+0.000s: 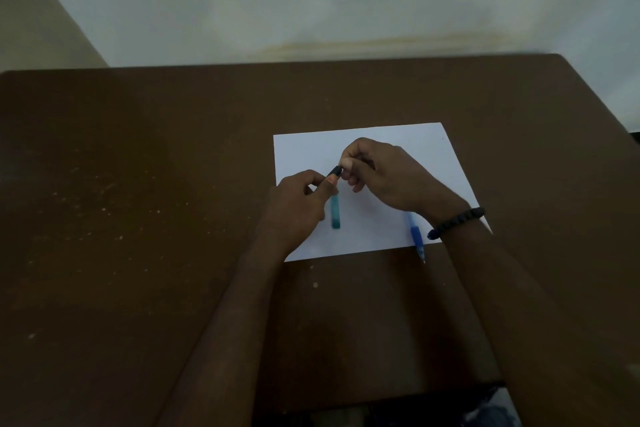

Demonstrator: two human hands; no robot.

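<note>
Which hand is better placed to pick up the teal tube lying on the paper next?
Left. The left hand sits right beside the teal tube, fingers at its upper end; the right hand is farther right. Both pinch the small black piece.

Bare forearms; dark beaded bracelet (457, 221) on right wrist (round beads, single strand).

Dark bit (335, 170) mostly covered by fingers (332, 181); blue pen (416, 236) top under R hand (391, 177), teal piece (335, 215) top behind L hand (298, 204).

Matt white paper (381, 218) on a speckled, dull brown table (138, 218).
</note>
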